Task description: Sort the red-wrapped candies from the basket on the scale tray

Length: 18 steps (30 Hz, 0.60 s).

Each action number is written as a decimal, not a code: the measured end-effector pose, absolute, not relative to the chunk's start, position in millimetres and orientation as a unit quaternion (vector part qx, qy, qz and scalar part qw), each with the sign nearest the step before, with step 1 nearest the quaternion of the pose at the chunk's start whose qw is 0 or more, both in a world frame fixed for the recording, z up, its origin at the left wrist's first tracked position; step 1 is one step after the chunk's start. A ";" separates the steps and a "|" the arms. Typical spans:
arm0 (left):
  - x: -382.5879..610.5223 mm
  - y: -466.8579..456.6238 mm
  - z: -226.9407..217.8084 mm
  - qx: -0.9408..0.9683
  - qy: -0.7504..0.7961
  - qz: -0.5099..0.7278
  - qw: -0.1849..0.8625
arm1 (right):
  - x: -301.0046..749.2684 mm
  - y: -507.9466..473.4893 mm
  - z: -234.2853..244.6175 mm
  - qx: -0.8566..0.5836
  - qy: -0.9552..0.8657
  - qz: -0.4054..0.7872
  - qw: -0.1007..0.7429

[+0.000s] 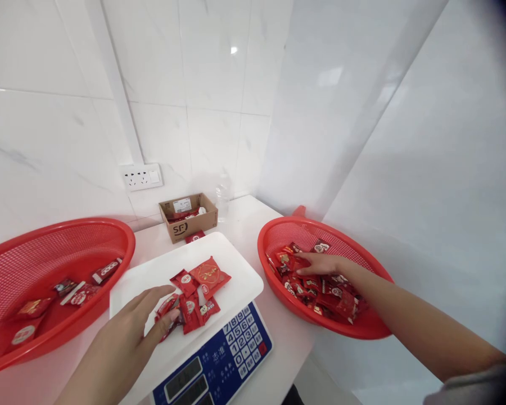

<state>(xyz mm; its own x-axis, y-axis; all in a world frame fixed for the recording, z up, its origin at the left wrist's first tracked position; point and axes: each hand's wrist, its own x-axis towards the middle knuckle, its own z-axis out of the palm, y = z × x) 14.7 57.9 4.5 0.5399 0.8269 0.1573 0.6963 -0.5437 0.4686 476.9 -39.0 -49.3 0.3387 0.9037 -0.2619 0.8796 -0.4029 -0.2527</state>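
My left hand (141, 320) is over the white tray (234, 253) of a digital scale (219, 360). Its thumb and fingers curl around a small red snack packet (167, 306) at the left of a little pile. Beside that packet lie several more, among them a larger red packet (209, 275) with gold print. On the right, my right hand (320, 264) reaches into a red plastic basket (274, 225) holding many small red packets (333, 295). Its fingers are apart and rest over the packets, with none visibly gripped; the far fingers are partly hidden.
Another red basket (124, 236) with several packets stands on the left. Behind the tray are a cardboard box (194, 225) with items inside, a red packet (195, 237) and a clear plastic bottle (223, 197). The white table (248, 211) meets tiled walls; a socket (142, 177) is on one.
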 end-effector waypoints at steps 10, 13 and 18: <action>13.1 58.6 3.7 0.860 0.444 0.170 0.186 | 501.7 -34.8 -59.0 -0.885 -0.456 0.067 -0.069; 13.6 58.0 5.4 0.859 0.448 0.151 0.198 | 504.4 -39.9 -63.1 -0.888 -0.446 0.052 -0.096; 14.3 56.0 6.8 0.857 0.453 0.133 0.207 | 502.9 -36.9 -68.7 -0.889 -0.441 0.048 -0.117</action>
